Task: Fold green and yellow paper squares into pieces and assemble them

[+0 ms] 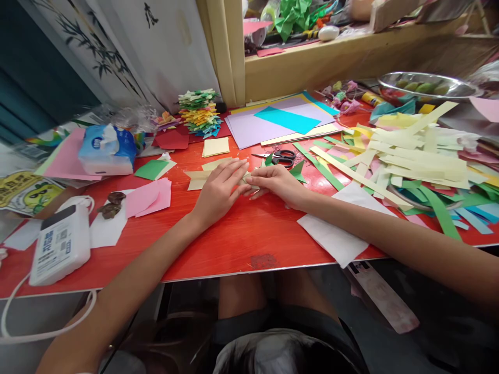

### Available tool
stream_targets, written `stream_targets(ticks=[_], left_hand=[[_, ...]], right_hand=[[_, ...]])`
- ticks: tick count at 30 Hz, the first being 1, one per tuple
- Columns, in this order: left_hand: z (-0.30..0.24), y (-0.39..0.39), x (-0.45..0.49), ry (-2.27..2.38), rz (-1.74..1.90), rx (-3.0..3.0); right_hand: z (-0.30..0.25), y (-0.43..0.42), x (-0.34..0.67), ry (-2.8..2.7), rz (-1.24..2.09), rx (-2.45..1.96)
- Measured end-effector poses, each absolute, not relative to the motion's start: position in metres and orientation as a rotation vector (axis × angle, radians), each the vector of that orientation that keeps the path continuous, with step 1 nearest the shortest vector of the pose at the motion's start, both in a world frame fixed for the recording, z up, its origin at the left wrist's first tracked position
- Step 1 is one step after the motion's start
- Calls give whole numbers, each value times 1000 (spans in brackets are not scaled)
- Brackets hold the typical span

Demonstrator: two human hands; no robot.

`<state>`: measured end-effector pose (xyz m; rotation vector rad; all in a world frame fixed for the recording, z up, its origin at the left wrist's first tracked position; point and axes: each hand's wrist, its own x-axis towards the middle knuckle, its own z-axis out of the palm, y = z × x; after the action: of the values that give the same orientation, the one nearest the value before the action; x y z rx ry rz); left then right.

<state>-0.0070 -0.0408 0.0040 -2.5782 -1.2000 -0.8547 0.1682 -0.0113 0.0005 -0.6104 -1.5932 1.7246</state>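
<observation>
My left hand (220, 188) lies flat with its fingers stretched out, pressing on a pale yellow folded paper piece (198, 179) on the red table (241, 234). My right hand (277, 183) rests beside it, fingertips pinched on the same paper's right end where the two hands meet. Black-handled scissors (281, 157) lie just beyond my right hand. Small green paper scraps (298, 170) sit next to that hand.
A heap of yellow, green and blue paper strips (413, 161) fills the right side. Purple and cyan sheets (273, 123) lie at the back, with a stack of folded coloured pieces (199, 111). A tissue pack (107, 150), pink sheets (150, 197) and a white device (60, 244) stand left.
</observation>
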Motion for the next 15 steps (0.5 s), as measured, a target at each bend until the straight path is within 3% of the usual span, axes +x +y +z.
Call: stream_targets(ticks=[15], left_hand=[[8, -47, -2, -1670, -1380, -2709]], right_hand=[[1, -12, 168, -1695, 1632, -602]])
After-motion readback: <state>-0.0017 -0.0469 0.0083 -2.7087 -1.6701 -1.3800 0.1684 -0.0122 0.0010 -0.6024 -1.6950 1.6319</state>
